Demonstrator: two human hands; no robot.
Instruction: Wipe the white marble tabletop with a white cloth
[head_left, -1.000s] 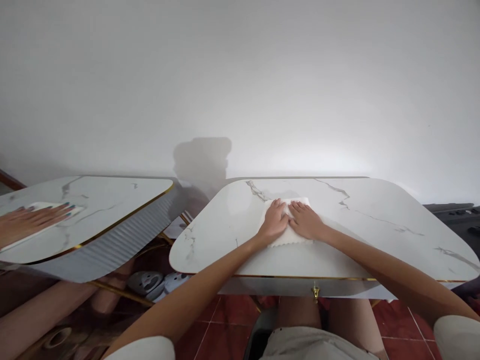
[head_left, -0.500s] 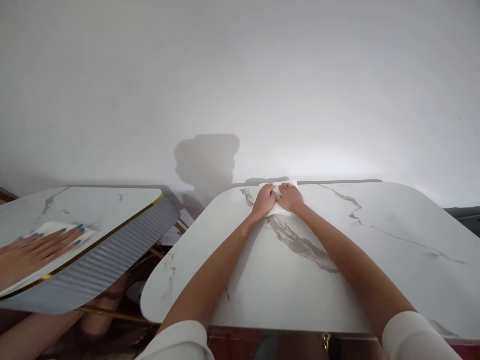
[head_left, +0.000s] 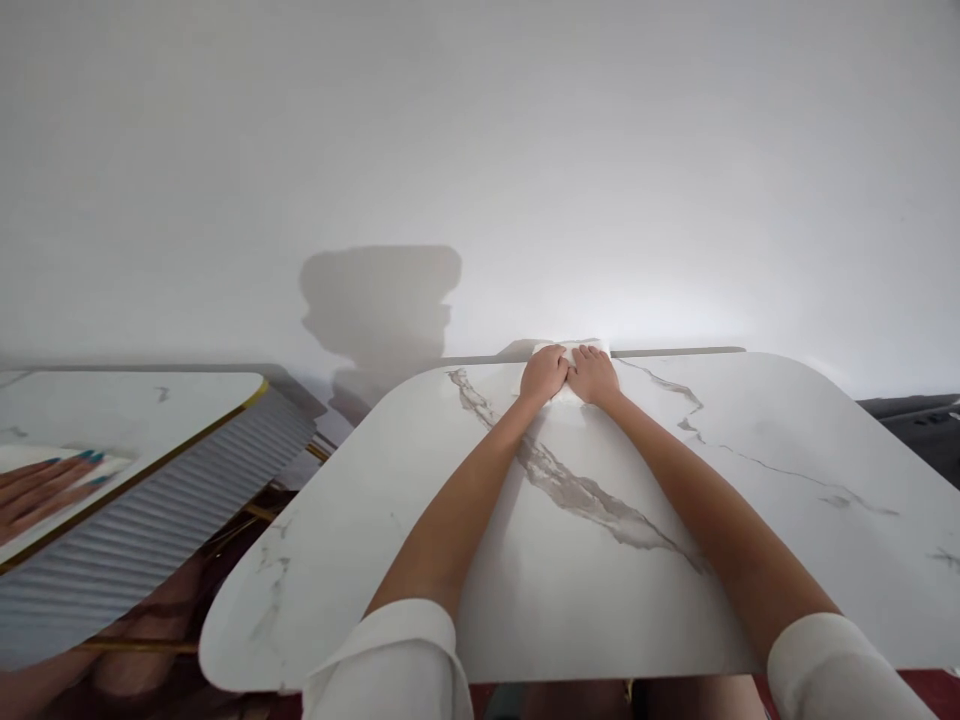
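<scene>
Both of my hands bear down on a folded white cloth [head_left: 577,345] at the far edge of a white, marble-patterned tabletop [head_left: 420,470], close to the wall. My left hand [head_left: 544,374] covers the cloth's left part, its fingers curled over it. Beside it, thumbs almost touching, my right hand [head_left: 595,374] presses on the right part with its fingers together. Much of the cloth is hidden under the two hands. My forearms stretch across the tabletop.
A second marble-patterned table [head_left: 187,395] with a gold edge and ribbed grey side stands at the left. Another person's hand [head_left: 52,485] rests there on a white cloth [head_left: 116,465]. A pale wall [head_left: 600,180] rises behind both tables. Something dark [head_left: 915,420] lies beyond the right edge.
My hands and the cloth have slid a little to the right and farther toward the wall edge. The view has shifted right, so the left table shows less.
</scene>
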